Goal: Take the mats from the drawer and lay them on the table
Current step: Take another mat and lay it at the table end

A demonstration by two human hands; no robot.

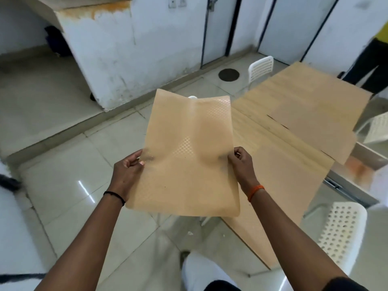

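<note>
I hold a tan, finely textured mat [189,156] out in front of me, above the floor and just left of the table. My left hand [128,166] pinches its left edge and my right hand [241,162] pinches its right edge. The mat sags a little down its middle. The wooden table [273,148] lies to the right, with two more tan mats on it: one [315,101] at the far end, one [327,141] nearer and partly under the first. No drawer can be told in this view.
White perforated chairs stand at the table's far end [261,69], right side [378,129] and near corner [342,232]. A person in dark trousers [369,66] stands beyond the table. A stained white counter block [126,49] and a tiled floor [63,164] lie left.
</note>
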